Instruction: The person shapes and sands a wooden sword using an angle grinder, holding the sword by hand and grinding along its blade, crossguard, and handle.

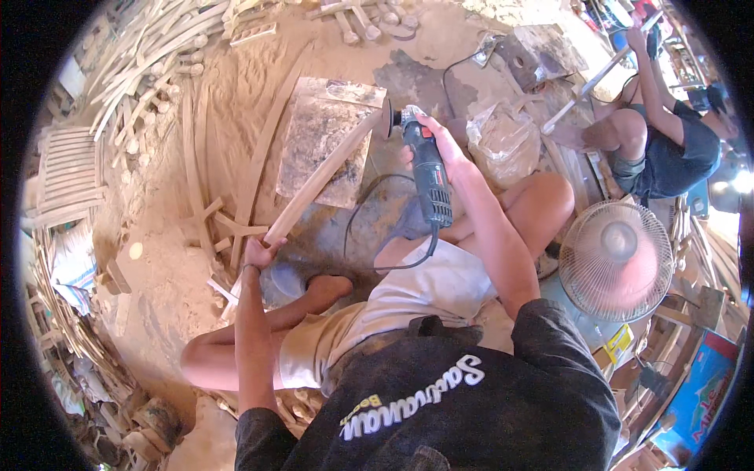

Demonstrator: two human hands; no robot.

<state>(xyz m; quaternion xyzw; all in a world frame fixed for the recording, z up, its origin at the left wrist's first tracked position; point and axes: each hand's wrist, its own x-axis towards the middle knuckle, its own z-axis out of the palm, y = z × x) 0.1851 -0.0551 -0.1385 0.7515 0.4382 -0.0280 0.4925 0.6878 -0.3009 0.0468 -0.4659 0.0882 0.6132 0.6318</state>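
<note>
The left hand (261, 253) is closed round the wooden pole (323, 174), which slants across the board (310, 118) to its right edge; the right hand (441, 145) grips the angle grinder (430, 177). Steadied by 1 hand, the pole could kick if the disc (388, 118) snags.

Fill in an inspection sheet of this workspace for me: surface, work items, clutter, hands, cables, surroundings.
Surface: stained, pale flat board on dusty brown ground.
Work items: long pale wooden stick slanting over the board; dark angle grinder with its round dark disc at the stick's far end, contact unclear.
Clutter: heap of pale wooden sticks, upper left; crumpled translucent plastic bag right of the grinder.
Hands: left hand grips the stick's near end; right hand holds the grinder.
Cables: thin black cord leaves the grinder's rear.
Surroundings: round wire-caged fan, right; seated co-worker in dark shirt, upper right.
</note>
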